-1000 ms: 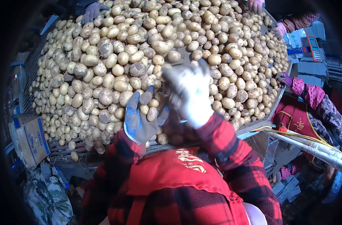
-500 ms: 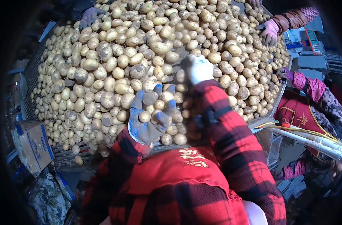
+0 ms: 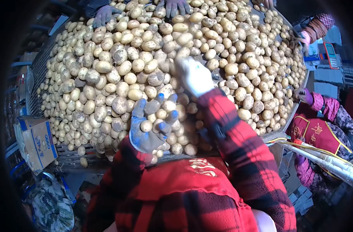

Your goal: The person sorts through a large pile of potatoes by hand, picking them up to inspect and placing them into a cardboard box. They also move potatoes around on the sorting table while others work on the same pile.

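A broad heap of potatoes (image 3: 123, 69) covers the slatted table. My left hand (image 3: 151, 129), in a grey glove with blue fingertips, lies palm up at the near edge of the heap. Its fingers curl around several small potatoes (image 3: 146, 126). My right hand (image 3: 196, 76), in a white glove, reaches over the middle of the heap. Motion blurs its fingertips, and what they touch or hold cannot be made out. Dark gaps of bare table show just right of it.
Co-workers' gloved hands rest on the far edge (image 3: 174, 7) and far left (image 3: 105, 14). Another co-worker in a red apron (image 3: 315, 133) stands at the right. A cardboard box (image 3: 39, 143) is at the left; white pipes (image 3: 327, 158) jut in at the lower right.
My right hand has moved left over the heap. My left hand still cradles potatoes. More of a co-worker's hand shows at the far edge, and the pink-gloved hand at the right has drawn back.
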`<state>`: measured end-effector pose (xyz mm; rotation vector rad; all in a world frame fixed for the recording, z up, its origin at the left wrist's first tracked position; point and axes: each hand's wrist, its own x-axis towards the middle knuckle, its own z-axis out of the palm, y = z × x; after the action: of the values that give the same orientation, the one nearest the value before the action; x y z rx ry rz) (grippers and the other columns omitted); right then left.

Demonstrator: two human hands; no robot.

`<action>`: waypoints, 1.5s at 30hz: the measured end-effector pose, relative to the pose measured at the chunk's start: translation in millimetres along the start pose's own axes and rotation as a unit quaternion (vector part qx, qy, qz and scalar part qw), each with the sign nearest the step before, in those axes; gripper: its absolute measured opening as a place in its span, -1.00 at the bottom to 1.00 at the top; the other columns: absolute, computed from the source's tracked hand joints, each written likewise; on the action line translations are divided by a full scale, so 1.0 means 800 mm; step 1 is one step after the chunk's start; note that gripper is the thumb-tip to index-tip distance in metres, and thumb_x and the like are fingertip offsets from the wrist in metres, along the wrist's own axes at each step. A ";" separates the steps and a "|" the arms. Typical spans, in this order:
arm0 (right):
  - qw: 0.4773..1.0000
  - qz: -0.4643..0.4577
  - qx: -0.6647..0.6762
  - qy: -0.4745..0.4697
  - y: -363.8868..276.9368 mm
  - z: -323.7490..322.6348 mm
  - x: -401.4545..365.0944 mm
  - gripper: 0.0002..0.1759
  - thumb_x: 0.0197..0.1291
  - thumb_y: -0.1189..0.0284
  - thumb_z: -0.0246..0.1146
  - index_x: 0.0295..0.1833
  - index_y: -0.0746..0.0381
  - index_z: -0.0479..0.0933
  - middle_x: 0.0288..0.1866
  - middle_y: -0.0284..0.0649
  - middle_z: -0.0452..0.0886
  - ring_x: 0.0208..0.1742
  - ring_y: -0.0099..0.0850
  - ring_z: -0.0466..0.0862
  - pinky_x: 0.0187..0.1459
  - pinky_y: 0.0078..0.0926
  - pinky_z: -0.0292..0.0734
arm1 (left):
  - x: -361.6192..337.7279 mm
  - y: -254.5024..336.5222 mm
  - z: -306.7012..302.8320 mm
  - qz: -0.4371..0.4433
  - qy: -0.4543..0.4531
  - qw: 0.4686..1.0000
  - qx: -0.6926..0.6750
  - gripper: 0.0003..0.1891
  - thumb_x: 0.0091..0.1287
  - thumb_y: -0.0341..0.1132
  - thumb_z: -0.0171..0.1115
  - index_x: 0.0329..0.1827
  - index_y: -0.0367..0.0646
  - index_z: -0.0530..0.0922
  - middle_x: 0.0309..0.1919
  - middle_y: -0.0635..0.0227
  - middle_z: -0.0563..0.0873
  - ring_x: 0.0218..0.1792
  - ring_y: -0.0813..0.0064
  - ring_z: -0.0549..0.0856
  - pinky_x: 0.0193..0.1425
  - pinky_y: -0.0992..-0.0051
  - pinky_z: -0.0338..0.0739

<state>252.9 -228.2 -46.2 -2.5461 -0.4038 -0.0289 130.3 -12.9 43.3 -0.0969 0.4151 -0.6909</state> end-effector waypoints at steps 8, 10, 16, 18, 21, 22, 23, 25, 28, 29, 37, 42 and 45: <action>0.999 -0.018 0.045 -0.007 0.005 -0.076 -0.074 -0.44 0.21 0.53 0.33 0.34 -0.07 0.66 0.15 -0.15 0.73 0.12 -0.03 0.77 0.10 -0.15 0.74 | 0.005 -0.001 -0.019 -0.013 0.006 0.999 -0.033 -0.39 0.67 0.13 0.02 0.60 -0.07 0.44 0.65 0.20 0.34 0.42 0.00 0.54 -0.01 0.43 0.67; 0.999 -0.046 -0.014 0.011 0.000 -0.080 -0.015 -0.48 0.28 0.52 0.29 0.35 -0.03 0.63 0.24 -0.14 0.70 0.18 -0.05 0.76 0.12 -0.12 0.72 | 0.003 -0.012 -0.017 -0.030 0.012 0.998 -0.059 -0.39 0.66 0.13 0.02 0.58 -0.06 0.46 0.63 0.21 0.36 0.43 0.02 0.52 0.03 0.38 0.69; 0.975 0.019 -0.159 -0.153 0.007 -0.032 0.081 -0.59 0.59 0.29 0.00 0.40 0.00 0.56 0.32 -0.06 0.64 0.25 0.01 0.72 0.23 0.02 0.60 | -0.019 -0.011 0.001 -0.024 0.048 0.998 -0.035 -0.43 0.68 0.14 0.01 0.58 0.03 0.50 0.66 0.21 0.35 0.37 0.06 0.58 -0.03 0.38 0.69; 0.969 -0.001 -0.205 -0.136 0.029 -0.009 0.104 -0.59 0.49 0.28 0.14 0.37 -0.03 0.60 0.26 -0.03 0.69 0.27 0.03 0.71 0.22 -0.01 0.63 | -0.025 -0.002 -0.008 -0.017 0.036 0.998 -0.052 -0.39 0.67 0.18 0.00 0.60 0.02 0.47 0.65 0.24 0.37 0.41 0.03 0.53 0.06 0.33 0.72; 0.981 0.039 -0.123 -0.145 0.018 -0.045 0.081 -0.48 0.32 0.30 0.30 0.41 -0.08 0.62 0.28 -0.06 0.72 0.28 0.02 0.72 0.24 -0.04 0.65 | -0.033 0.002 -0.004 -0.009 -0.002 0.999 -0.045 -0.40 0.67 0.17 0.01 0.58 0.02 0.49 0.64 0.22 0.38 0.37 -0.01 0.58 0.08 0.29 0.75; 0.989 0.073 0.031 -0.127 0.026 -0.053 0.067 -0.42 0.27 0.33 0.38 0.44 -0.04 0.60 0.26 -0.08 0.74 0.24 -0.10 0.73 0.21 -0.10 0.69 | -0.038 0.002 -0.005 -0.012 -0.028 0.999 -0.028 -0.41 0.67 0.17 0.01 0.57 0.03 0.50 0.64 0.20 0.38 0.36 -0.01 0.59 0.07 0.30 0.75; 0.960 0.143 0.184 -0.154 0.016 -0.078 0.050 -0.38 0.25 0.33 0.44 0.45 0.07 0.60 0.23 -0.14 0.75 0.18 -0.28 0.74 0.13 -0.24 0.73 | -0.045 0.000 -0.005 -0.016 -0.052 0.998 -0.013 -0.42 0.67 0.16 0.02 0.56 0.03 0.51 0.64 0.19 0.39 0.35 -0.02 0.61 0.06 0.30 0.75; 0.846 0.164 0.472 -0.186 0.035 -0.090 0.003 -0.38 0.33 0.33 0.44 0.49 0.20 0.56 0.19 -0.22 0.75 0.14 -0.41 0.74 0.08 -0.36 0.75 | -0.051 0.000 -0.012 0.029 0.027 0.999 -0.015 -0.44 0.68 0.14 0.02 0.55 0.03 0.51 0.63 0.17 0.40 0.39 -0.03 0.61 -0.02 0.35 0.73; 0.677 0.256 0.680 -0.118 0.034 -0.084 -0.094 -0.46 0.37 0.21 0.44 0.38 0.16 0.57 0.10 -0.28 0.73 0.02 -0.45 0.70 -0.09 -0.38 0.66 | -0.041 -0.010 -0.009 -0.010 -0.011 1.000 -0.025 -0.42 0.66 0.13 0.06 0.57 0.01 0.54 0.70 0.21 0.32 0.40 0.04 0.59 0.04 0.36 0.75; 0.646 0.270 0.707 -0.095 0.024 -0.083 -0.127 -0.49 0.40 0.18 0.42 0.35 0.15 0.58 0.06 -0.31 0.73 -0.04 -0.47 0.68 -0.14 -0.41 0.63 | -0.039 -0.016 -0.005 -0.018 -0.005 1.000 -0.002 -0.43 0.66 0.10 0.08 0.56 -0.02 0.54 0.69 0.19 0.32 0.41 0.08 0.59 0.05 0.36 0.76; 0.472 0.276 0.837 -0.029 -0.062 -0.087 -0.307 -0.57 0.56 -0.07 0.26 0.08 0.08 0.67 -0.27 -0.39 0.73 -0.63 -0.65 0.45 -0.63 -0.69 0.31 | 0.015 -0.083 -0.004 -0.269 -0.055 0.959 0.065 -0.51 0.64 -0.27 0.05 0.60 -0.08 0.42 0.62 0.26 0.39 0.44 0.18 0.56 0.28 0.20 0.69; 0.461 0.295 0.818 0.177 -0.085 -0.070 -0.496 -0.31 0.56 -0.27 0.10 0.31 0.14 0.54 -0.19 -0.24 0.74 -0.53 -0.57 0.59 -0.66 -0.75 0.25 | 0.039 -0.147 -0.020 -0.361 0.016 0.926 0.112 -0.43 0.67 -0.23 0.04 0.72 0.04 0.30 0.77 0.44 0.16 0.48 0.29 0.50 0.34 0.33 0.62; 0.448 0.337 0.757 0.334 -0.113 -0.094 -0.615 -0.39 0.59 -0.07 0.17 0.41 0.21 0.45 -0.06 -0.18 0.70 -0.40 -0.50 0.65 -0.62 -0.72 0.37 | 0.034 -0.205 -0.024 -0.425 0.011 0.900 0.097 -0.47 0.69 -0.13 0.00 0.66 -0.01 0.40 0.77 0.36 0.19 0.52 0.26 0.47 0.38 0.34 0.58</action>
<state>-238.4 -333.6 13.7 -0.5429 0.6987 -0.2360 43.4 -155.5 53.2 -0.0790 0.3103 -1.5971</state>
